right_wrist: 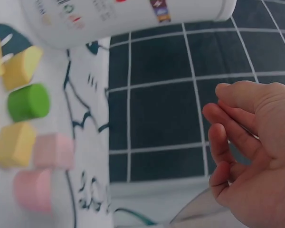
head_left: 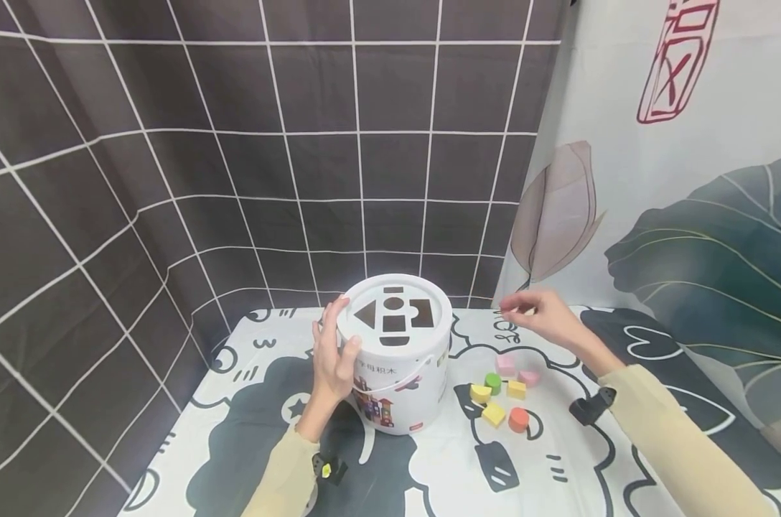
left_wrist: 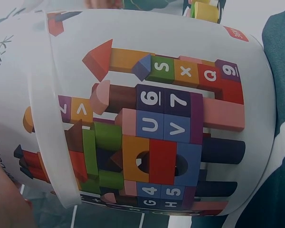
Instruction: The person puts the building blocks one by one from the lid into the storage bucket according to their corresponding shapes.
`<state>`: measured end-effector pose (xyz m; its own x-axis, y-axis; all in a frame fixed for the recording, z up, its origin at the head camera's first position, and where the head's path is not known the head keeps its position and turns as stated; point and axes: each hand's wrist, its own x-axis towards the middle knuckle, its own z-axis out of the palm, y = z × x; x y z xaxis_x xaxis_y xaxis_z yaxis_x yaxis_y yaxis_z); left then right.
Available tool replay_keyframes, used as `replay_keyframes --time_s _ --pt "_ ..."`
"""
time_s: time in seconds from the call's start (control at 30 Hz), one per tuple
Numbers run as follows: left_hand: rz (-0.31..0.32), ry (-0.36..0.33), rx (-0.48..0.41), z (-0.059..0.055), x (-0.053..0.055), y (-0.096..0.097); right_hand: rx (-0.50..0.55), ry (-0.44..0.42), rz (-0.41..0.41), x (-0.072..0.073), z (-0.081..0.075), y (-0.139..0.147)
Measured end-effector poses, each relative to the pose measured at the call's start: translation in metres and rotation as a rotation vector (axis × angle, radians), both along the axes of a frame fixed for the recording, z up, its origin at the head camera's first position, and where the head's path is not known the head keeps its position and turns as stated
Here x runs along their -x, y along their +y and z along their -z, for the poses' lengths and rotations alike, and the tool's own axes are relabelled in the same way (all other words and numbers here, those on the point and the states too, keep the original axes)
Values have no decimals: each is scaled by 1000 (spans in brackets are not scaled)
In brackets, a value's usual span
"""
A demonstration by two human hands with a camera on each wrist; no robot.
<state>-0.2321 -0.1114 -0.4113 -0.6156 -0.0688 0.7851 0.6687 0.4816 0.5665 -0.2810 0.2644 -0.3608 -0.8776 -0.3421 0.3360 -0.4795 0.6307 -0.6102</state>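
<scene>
A white bucket [head_left: 400, 388] with a wire-thin white handle and printed block pictures stands upright on the table. Its white lid [head_left: 365, 337] has several shaped cut-outs, among them a triangle and a circle. My left hand [head_left: 335, 359] rests against the bucket's left side, fingers extended along the rim and thumb by the lid's front edge. To the right, my right hand [head_left: 542, 316] is raised above the cloth, fingers loosely bent and holding nothing. Below it lie a green cylinder [right_wrist: 29, 102], a pink block [head_left: 505, 365], a pink rounded block [head_left: 528, 377] and several yellow blocks [head_left: 494, 414].
An orange-red cylinder [head_left: 518, 419] lies at the front of the block group, right of the bucket. The table is covered by a white and grey patterned cloth [head_left: 449, 467]. A dark grid-lined curtain [head_left: 313, 165] hangs close behind, with a leaf-printed white curtain [head_left: 578, 93] at the right.
</scene>
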Motion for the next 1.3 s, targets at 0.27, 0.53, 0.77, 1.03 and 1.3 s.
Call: replay_keyframes --time_s 0.27,0.53,0.77,1.03,1.3 --pt "0 -1 3 0 0 0 -50 -40 95 -18 27 25" --pt "2 14 3 -1 1 -1 -55 -94 159 -32 56 41" --pt "-1 6 7 0 0 -1 -58 -135 196 -39 82 51" --pt "7 6 8 0 0 0 -38 -194 216 -42 102 57" --pt "12 2 6 0 -1 0 -6 -227 214 -44 112 58"
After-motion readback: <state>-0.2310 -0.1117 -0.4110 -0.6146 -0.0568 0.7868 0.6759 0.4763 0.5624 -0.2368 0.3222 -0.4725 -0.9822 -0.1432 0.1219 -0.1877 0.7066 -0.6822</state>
